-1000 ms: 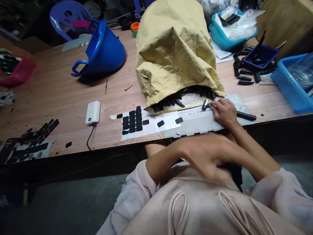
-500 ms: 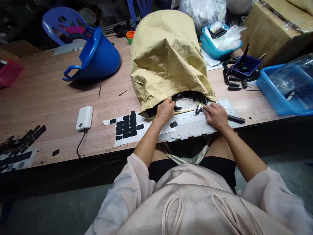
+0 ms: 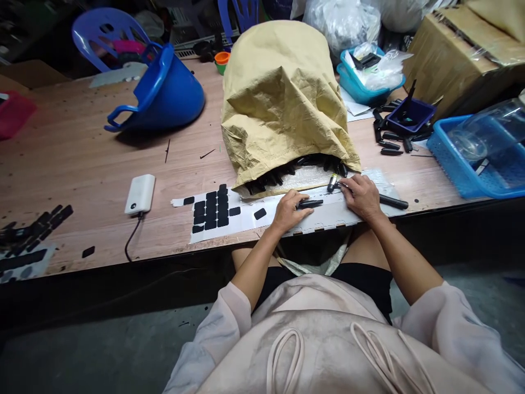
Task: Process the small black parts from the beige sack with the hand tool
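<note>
My left hand (image 3: 289,212) is closed on a slim black plastic piece (image 3: 314,203), low over the white board (image 3: 334,214) at the table's front edge. In my right hand (image 3: 363,198) is a small hammer (image 3: 394,202); its short head with a yellow band points left, and its black handle sticks out on the right. Just beyond both hands, a tan cloth sack (image 3: 283,93) lies with its mouth towards me. Many black pieces (image 3: 268,179) show inside that mouth. Left of my left hand, a white sheet (image 3: 241,223) carries rows of black rounded patches (image 3: 211,210).
A blue tub (image 3: 170,90) lies tilted at the back left, with a white power bank (image 3: 140,194) and cable nearer me. On the right are a blue basket (image 3: 455,164), a small purple tray (image 3: 410,117) among black pieces, a turquoise basket (image 3: 356,87) and a cardboard box (image 3: 455,60).
My left hand has left the sack's mouth, coming nearer and right with a black piece. A loose black patch on the sheet has shifted left. My right hand keeps the hammer in place.
</note>
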